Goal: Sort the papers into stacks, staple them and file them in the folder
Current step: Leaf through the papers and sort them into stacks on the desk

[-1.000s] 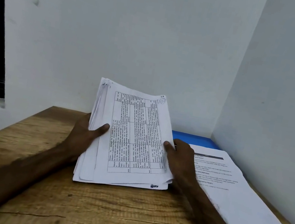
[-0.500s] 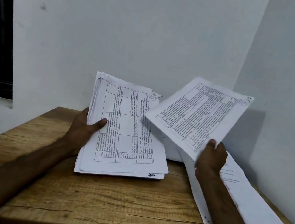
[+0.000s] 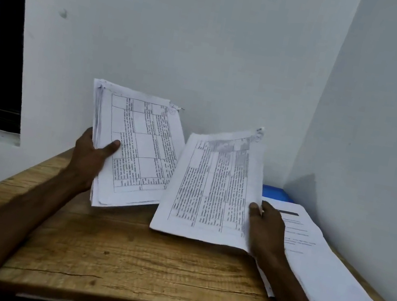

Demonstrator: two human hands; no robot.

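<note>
I am in the sorting step. My left hand (image 3: 88, 154) grips the big stack of papers (image 3: 136, 150), thumb on the front, and holds it tipped up over the back left of the table (image 3: 133, 258). My right hand (image 3: 268, 231) pinches the right edge of a picked-off sheet (image 3: 213, 193) low over the middle of the table. A flat pile (image 3: 318, 264) lies on the table's right side, and the blue folder (image 3: 276, 192) sits at its back right corner. Next, I think, I must lay this sheet down in its own spot, edges straight, then let go. Half a second ago the sheet was higher, over the flat pile; now it is lower and nearer the middle.
</note>
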